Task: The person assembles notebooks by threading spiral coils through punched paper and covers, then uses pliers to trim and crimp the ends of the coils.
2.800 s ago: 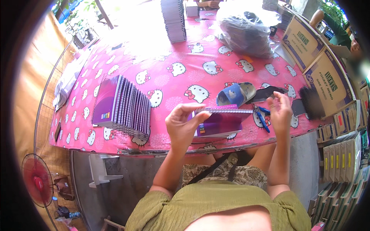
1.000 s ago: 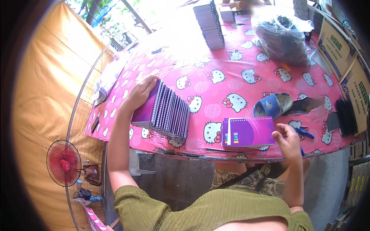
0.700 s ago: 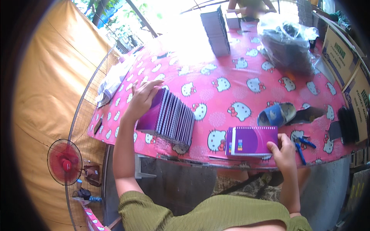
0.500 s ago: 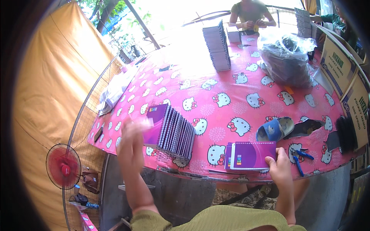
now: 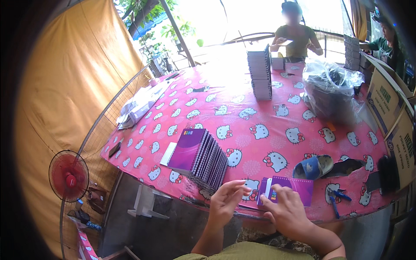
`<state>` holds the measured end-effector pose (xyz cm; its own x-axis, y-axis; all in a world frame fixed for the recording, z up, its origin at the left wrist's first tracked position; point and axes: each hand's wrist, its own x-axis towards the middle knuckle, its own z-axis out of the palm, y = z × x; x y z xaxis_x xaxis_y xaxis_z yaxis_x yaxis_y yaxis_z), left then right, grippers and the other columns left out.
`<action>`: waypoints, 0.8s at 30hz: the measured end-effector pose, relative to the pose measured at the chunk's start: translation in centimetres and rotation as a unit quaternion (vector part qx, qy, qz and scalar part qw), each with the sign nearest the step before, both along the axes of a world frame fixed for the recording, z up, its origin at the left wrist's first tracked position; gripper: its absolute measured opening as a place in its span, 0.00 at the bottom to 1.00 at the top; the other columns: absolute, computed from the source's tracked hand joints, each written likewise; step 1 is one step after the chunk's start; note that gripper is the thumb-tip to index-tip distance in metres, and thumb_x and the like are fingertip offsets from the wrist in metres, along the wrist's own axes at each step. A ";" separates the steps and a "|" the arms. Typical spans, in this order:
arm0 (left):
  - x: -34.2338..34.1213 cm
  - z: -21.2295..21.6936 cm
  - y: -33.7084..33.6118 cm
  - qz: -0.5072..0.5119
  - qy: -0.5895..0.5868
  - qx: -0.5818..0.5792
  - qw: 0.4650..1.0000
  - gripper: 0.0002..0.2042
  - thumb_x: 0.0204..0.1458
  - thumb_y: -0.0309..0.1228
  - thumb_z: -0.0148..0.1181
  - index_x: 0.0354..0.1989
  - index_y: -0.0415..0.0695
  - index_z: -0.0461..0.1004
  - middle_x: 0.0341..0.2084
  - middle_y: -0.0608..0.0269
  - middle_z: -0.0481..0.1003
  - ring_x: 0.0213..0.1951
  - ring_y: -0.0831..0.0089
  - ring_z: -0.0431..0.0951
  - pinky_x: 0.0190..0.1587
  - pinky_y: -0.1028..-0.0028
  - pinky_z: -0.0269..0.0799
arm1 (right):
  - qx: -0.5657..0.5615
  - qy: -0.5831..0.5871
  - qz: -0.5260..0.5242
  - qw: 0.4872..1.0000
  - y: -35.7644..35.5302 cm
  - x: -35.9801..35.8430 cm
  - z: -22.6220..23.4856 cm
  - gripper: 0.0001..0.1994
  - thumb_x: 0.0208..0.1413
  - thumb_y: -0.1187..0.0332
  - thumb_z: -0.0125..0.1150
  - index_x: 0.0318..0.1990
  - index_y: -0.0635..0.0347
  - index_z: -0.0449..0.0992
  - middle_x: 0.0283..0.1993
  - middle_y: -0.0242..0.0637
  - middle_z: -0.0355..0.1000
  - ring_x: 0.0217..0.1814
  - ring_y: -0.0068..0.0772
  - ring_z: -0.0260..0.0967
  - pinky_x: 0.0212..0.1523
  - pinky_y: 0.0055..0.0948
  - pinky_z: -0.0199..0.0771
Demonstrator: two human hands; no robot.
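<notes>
Several small spiral notebooks with purple covers (image 5: 301,189) lie overlapped near the table's front edge. My right hand (image 5: 289,213) rests over their left part, fingers bent and apart, fingertips on the cover. Just left of them my left hand (image 5: 226,204) hovers, its fingers curled loosely and apart, holding nothing that I can see. Further left stands a row of similar purple notebooks (image 5: 190,151), packed together with their spirals showing. A white notebook page or pad (image 5: 168,154) sticks out at that row's left side.
A blue slipper (image 5: 308,168), blue-handled cutters (image 5: 336,203) and a black brush (image 5: 387,173) lie right. Behind are a tall notebook stack (image 5: 260,76), a filled plastic bag (image 5: 331,93) and cardboard boxes (image 5: 383,102). Two other people are at the far side. A fan (image 5: 68,177) stands left.
My left hand has come away from the notebook row, rightward to beside the flat notebooks. My right hand has shifted from their right edge onto their left part. The view has tilted slightly.
</notes>
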<state>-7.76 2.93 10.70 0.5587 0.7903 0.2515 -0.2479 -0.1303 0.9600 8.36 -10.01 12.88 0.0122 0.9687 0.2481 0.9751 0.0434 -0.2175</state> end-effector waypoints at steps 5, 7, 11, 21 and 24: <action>0.8 -1.0 1.5 -0.067 0.036 -0.071 0.995 0.13 0.60 0.23 0.53 0.53 0.37 0.70 0.40 0.56 0.77 0.44 0.73 0.76 0.49 0.74 0.71 | 0.045 -0.104 0.053 0.992 1.8 0.2 -3.3 0.14 0.46 0.69 0.58 0.40 0.65 0.76 0.39 0.44 0.72 0.39 0.36 0.70 0.31 0.28 0.71; 0.9 -1.3 1.6 -0.070 0.077 -0.078 0.992 0.13 0.60 0.24 0.54 0.53 0.37 0.70 0.41 0.57 0.77 0.45 0.74 0.75 0.49 0.75 0.70 | 0.028 -0.150 0.052 0.987 2.2 -0.1 -2.9 0.14 0.45 0.70 0.58 0.40 0.66 0.76 0.38 0.44 0.71 0.38 0.36 0.70 0.30 0.28 0.71; 1.0 -1.7 1.3 -0.074 0.128 -0.081 0.986 0.14 0.60 0.25 0.55 0.53 0.38 0.70 0.41 0.58 0.77 0.45 0.75 0.75 0.50 0.76 0.70 | 0.000 -0.179 0.072 0.981 2.3 -0.2 -3.5 0.13 0.44 0.70 0.58 0.37 0.66 0.75 0.34 0.43 0.71 0.34 0.36 0.70 0.27 0.25 0.72; 1.2 -2.9 1.1 -0.057 0.090 -0.137 0.985 0.13 0.60 0.26 0.55 0.52 0.36 0.71 0.40 0.56 0.78 0.45 0.75 0.76 0.50 0.75 0.71 | -0.060 0.055 0.102 0.992 2.3 2.6 -1.8 0.18 0.44 0.74 0.57 0.46 0.61 0.76 0.41 0.40 0.74 0.40 0.41 0.72 0.42 0.34 0.75; 1.2 -3.3 1.0 -0.060 0.091 -0.147 0.983 0.12 0.60 0.25 0.55 0.51 0.36 0.71 0.39 0.57 0.78 0.44 0.75 0.76 0.49 0.75 0.71 | -0.036 0.063 0.092 0.993 2.1 2.5 -2.4 0.17 0.44 0.75 0.57 0.45 0.60 0.76 0.40 0.39 0.74 0.40 0.41 0.72 0.40 0.34 0.75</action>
